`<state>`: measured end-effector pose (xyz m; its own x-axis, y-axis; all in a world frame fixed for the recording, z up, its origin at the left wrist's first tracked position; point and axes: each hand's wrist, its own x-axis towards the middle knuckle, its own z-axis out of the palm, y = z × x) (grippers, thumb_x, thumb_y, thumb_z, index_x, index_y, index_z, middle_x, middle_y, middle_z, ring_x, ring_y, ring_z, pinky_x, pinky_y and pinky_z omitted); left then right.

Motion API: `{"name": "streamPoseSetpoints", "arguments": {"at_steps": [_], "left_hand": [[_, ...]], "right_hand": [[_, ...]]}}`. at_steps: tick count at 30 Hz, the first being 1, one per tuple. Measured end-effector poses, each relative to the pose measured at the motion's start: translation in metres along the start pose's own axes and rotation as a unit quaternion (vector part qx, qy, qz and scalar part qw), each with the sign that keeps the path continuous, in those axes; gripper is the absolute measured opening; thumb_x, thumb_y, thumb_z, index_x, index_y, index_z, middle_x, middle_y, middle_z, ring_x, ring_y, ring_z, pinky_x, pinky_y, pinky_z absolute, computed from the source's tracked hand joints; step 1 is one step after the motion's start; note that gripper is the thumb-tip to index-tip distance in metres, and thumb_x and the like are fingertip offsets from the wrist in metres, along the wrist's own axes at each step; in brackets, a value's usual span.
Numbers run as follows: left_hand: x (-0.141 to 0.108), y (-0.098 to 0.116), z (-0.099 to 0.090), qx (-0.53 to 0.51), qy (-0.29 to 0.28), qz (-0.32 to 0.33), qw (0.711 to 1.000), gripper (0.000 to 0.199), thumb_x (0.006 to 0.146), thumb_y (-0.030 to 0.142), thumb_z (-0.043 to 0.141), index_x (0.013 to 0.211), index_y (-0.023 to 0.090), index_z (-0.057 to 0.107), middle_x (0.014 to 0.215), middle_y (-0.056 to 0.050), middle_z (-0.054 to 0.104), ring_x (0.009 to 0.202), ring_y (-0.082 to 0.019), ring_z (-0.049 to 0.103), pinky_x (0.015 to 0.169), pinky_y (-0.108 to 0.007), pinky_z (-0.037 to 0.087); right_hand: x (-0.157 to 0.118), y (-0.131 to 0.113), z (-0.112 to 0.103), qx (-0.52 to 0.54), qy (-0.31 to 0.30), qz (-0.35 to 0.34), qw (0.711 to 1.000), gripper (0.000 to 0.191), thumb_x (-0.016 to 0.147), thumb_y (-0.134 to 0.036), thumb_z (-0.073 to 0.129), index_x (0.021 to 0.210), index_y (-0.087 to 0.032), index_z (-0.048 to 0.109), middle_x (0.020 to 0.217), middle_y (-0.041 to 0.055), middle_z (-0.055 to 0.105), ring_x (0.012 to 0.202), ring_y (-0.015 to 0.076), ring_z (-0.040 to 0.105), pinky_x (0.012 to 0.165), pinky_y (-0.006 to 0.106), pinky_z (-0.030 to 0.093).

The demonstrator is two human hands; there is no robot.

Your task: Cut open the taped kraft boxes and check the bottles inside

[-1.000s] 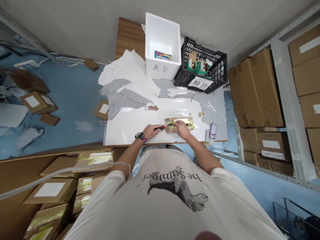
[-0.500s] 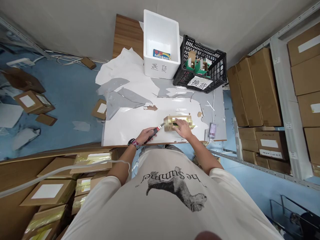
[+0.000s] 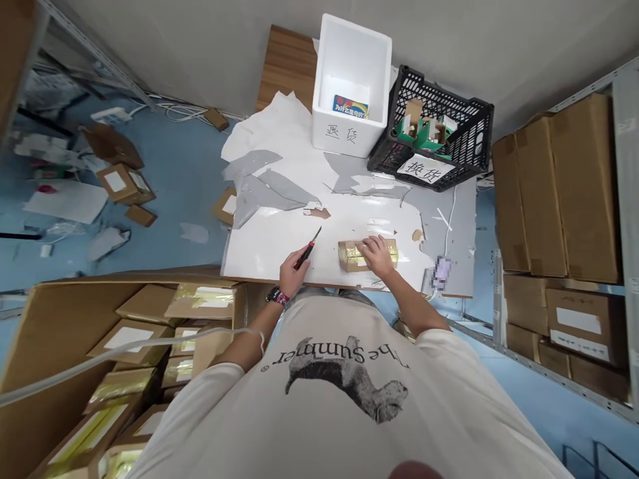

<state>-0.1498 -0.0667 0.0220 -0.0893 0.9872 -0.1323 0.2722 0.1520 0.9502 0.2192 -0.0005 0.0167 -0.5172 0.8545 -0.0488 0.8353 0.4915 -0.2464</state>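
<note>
In my left hand (image 3: 293, 271) is a utility knife (image 3: 305, 255) with a black and red handle. Its blade is out and points away from me over the table, to the left of a small cardboard box and apart from it. The cardboard box (image 3: 352, 258) lies near the table's front edge, wrapped in shiny yellowish tape, with a seam along its visible face. Across the box's top and right part, my right hand (image 3: 378, 256) holds it with bent fingers. The hand hides part of the box.
At the table's back stand a white foam box (image 3: 339, 136) and a black plastic crate (image 3: 444, 159) with green-and-white boxes inside. A large carton (image 3: 30, 332) of taped parcels is at my left. Shelves with brown boxes (image 3: 589, 193) stand right. A blurred purple item (image 3: 441, 271) lies right.
The knife has come away from the box's left end, and its blade now points more steeply away from me. The box has been turned, showing a taped seam. My view has shifted left.
</note>
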Motion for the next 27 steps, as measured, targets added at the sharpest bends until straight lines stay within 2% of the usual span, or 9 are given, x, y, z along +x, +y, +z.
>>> {"name": "streamPoseSetpoints", "arguments": {"at_steps": [4,6,10,15,20,27], "left_hand": [[-0.015,-0.001,-0.003,0.043,-0.012,0.019,0.999,0.049,0.108,0.044,0.067,0.153,0.025,0.076,0.146,-0.011,0.078,0.134,-0.03,0.073,0.119,-0.048,0.058],[-0.02,-0.003,-0.004,0.06,-0.022,0.027,0.998,0.048,0.109,0.045,0.066,0.152,0.025,0.076,0.145,-0.011,0.078,0.133,-0.03,0.074,0.119,-0.049,0.059],[-0.024,0.002,-0.005,0.104,-0.071,0.068,0.99,0.049,0.11,0.044,0.067,0.155,0.026,0.074,0.147,-0.011,0.079,0.133,-0.03,0.075,0.119,-0.05,0.059],[-0.025,0.011,-0.002,0.167,-0.134,0.105,0.971,0.046,0.11,0.043,0.066,0.153,0.028,0.075,0.146,-0.009,0.08,0.132,-0.03,0.076,0.117,-0.051,0.06],[-0.03,0.011,-0.003,0.185,-0.136,0.124,0.965,0.044,0.11,0.041,0.066,0.151,0.028,0.076,0.145,-0.009,0.081,0.131,-0.029,0.077,0.116,-0.051,0.06],[-0.029,0.011,0.005,0.222,-0.166,0.171,0.945,0.044,0.113,0.039,0.063,0.154,0.03,0.075,0.149,-0.009,0.079,0.13,-0.029,0.076,0.112,-0.051,0.061]], "right_hand": [[-0.01,0.004,0.003,-0.009,-0.008,-0.03,0.999,0.061,0.117,-0.056,0.056,0.171,-0.029,0.06,0.168,0.0156,0.061,0.158,0.0414,0.047,0.138,0.07,0.028],[-0.009,0.005,0.005,-0.007,-0.015,-0.034,0.999,0.063,0.116,-0.059,0.056,0.17,-0.028,0.06,0.171,0.016,0.058,0.16,0.0421,0.046,0.138,0.072,0.027],[0.003,0.005,0.006,0.001,-0.018,-0.017,1.0,0.056,0.117,-0.053,0.056,0.168,-0.03,0.062,0.17,0.0144,0.06,0.156,0.041,0.049,0.138,0.074,0.025],[0.012,0.007,-0.001,0.026,-0.023,-0.025,0.999,0.051,0.12,-0.046,0.05,0.169,-0.034,0.062,0.167,0.0127,0.062,0.152,0.038,0.051,0.136,0.071,0.027],[0.014,0.002,-0.001,0.033,-0.034,-0.015,0.999,0.056,0.118,-0.044,0.053,0.173,-0.035,0.056,0.169,0.0128,0.06,0.151,0.0381,0.05,0.135,0.07,0.023],[0.016,-0.005,0.0,-0.007,-0.033,-0.02,0.999,0.057,0.12,-0.038,0.044,0.176,-0.031,0.052,0.168,0.0139,0.063,0.146,0.0384,0.053,0.132,0.064,0.028]]}}
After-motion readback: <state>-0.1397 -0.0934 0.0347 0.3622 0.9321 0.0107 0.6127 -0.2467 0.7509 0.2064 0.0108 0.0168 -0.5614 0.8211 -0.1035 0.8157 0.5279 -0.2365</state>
